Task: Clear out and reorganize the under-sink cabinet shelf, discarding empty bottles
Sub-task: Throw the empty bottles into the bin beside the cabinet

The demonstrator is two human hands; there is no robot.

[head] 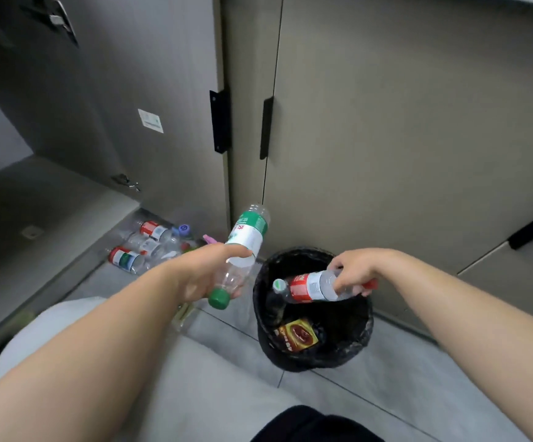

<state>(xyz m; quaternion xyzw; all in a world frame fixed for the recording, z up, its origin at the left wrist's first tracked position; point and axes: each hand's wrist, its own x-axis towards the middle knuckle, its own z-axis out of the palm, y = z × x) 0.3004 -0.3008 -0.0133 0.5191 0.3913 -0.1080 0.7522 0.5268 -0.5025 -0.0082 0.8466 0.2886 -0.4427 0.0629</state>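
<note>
Two bottles are in hand, one to each. The fingers [343, 282] of our right hand [354, 271] curl round the neck end of the red-label bottle [309, 287], red cap poking out past them. The bottle lies nearly level, its long axis running left to right across the mouth of the bin [260, 314], so letting go should drop it straight in. That hand is the nearer to the bin.

Our left hand [204, 275] grips the green-label bottle [247, 237] low down near its green cap; the cap points back toward us and the base tilts up toward the cabinet. It hangs just left of the rim, not yet over the opening.

Inside the black liner lies a brown packet [298, 334]. On the grey floor [370, 387] by the open cabinet door [115, 90] lie more bottles [144, 247], well apart from the bin.
</note>
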